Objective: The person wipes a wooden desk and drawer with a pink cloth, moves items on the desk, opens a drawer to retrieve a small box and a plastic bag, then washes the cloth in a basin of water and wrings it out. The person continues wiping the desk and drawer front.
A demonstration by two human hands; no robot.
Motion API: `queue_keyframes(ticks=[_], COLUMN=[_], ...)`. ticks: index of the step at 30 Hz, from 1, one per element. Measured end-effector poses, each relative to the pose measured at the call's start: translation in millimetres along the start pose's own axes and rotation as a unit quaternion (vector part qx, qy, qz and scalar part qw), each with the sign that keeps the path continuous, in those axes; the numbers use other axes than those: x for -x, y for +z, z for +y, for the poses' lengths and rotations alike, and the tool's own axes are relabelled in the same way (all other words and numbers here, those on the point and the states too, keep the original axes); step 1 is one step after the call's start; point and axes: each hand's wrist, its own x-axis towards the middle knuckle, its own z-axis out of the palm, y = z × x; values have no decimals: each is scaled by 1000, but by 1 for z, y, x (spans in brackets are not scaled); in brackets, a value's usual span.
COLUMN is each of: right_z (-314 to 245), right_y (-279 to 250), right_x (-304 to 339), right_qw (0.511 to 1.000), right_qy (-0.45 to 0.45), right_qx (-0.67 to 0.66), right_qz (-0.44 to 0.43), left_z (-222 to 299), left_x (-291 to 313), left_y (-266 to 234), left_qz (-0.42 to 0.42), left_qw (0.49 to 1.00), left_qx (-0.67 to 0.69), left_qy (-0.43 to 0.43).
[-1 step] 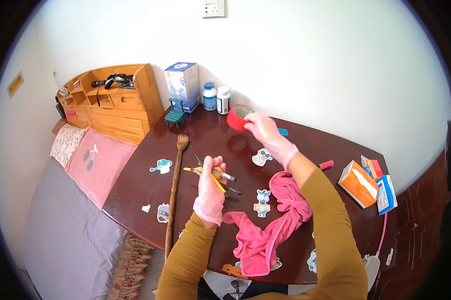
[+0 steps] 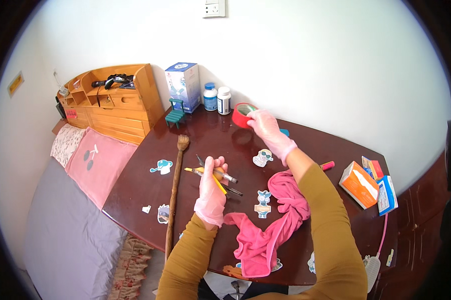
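In my gloved right hand (image 2: 271,131) is a roll of red tape (image 2: 240,119), gripped by its edge and held above the far part of the table. My gloved left hand (image 2: 212,192) is closed around a bundle of pens (image 2: 229,177) and a yellow pencil-like stick (image 2: 219,186); its fingers hide part of them. Left of that hand lies a long wooden stick with a flared end (image 2: 183,143), like a back scratcher. A crumpled pink towel (image 2: 258,245) lies between my forearms.
At the back stand a blue-white box (image 2: 183,82), two bottles (image 2: 224,100) and a small green chair (image 2: 175,116). To the right are an orange tissue pack (image 2: 358,185), small boxes (image 2: 386,195), a pink tube (image 2: 327,165) and a fly swatter (image 2: 373,272). Stickers dot the dark table (image 2: 135,185).
My right hand and the red tape roll have shifted slightly to the right. My left hand keeps its hold on the pens, nearly still.
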Motion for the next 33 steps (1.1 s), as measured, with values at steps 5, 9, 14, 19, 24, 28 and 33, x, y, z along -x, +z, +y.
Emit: queue_keyframes(ticks=[5,9,14,19,24,28,33], right_z=[49,46,-21,-103,-128,-132,-89], right_y=[42,37,-19,-65,-53,-43,-52], right_x=[-22,-21,12,70,93,79,13], right_qw=[992,997,986,913,896,848,838], right_qy=[117,57,11,-6,-2,66,188], right_qx=[35,43,-133,-305,-402,-514,-509], right_qz=[-31,-36,-101,-269,-187,-111,50], left_z=[-2,0,-1,3,-3,-7,-5], left_x=[6,9,-2,-2,3,-7,3], left_y=[0,3,-2,0,4,-4,-2], left_qz=[-67,-73,-73,-72,-136,-150,-114], left_qw=[997,997,990,986,990,984,989], left_qx=[-10,5,117,147,41,93,95], left_qy=[-20,-2,8,19,17,33,4])
